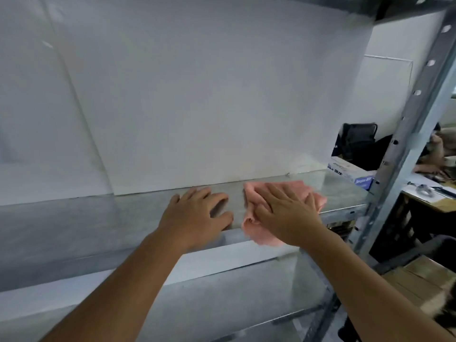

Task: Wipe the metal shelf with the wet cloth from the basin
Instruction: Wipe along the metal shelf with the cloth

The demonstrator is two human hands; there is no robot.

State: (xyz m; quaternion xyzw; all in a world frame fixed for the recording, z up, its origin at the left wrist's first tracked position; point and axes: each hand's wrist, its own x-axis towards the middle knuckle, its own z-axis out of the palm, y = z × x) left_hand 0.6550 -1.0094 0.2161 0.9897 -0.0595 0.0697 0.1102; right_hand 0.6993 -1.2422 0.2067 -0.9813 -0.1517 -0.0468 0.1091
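Fingers (274, 196) of the right hand (287, 214) are extended and laid flat, pressed palm-down on a pink cloth (256, 233); nothing is gripped, the cloth is only pinned beneath the palm. Fingers (209, 196) of the left hand (195, 213) are spread open and rested flat on the bare metal shelf (74, 225), just beside the cloth and not touching it, with the thumb at the shelf's front lip.

The cloth is observed crumpled on the right part of the shelf; its near edge is draped over the front lip, its far edge is blurred. The galvanised shelf surface is seen against a white back panel (197, 95). A perforated steel upright (414, 114) is noted at the right end, and a lower shelf (246, 292) below.

Writing: a white-and-blue carton (350, 172) is seen behind the shelf's right end; print is present on its blue face, but it is too blurred to be read. A black office chair (357, 141) is noted behind it.
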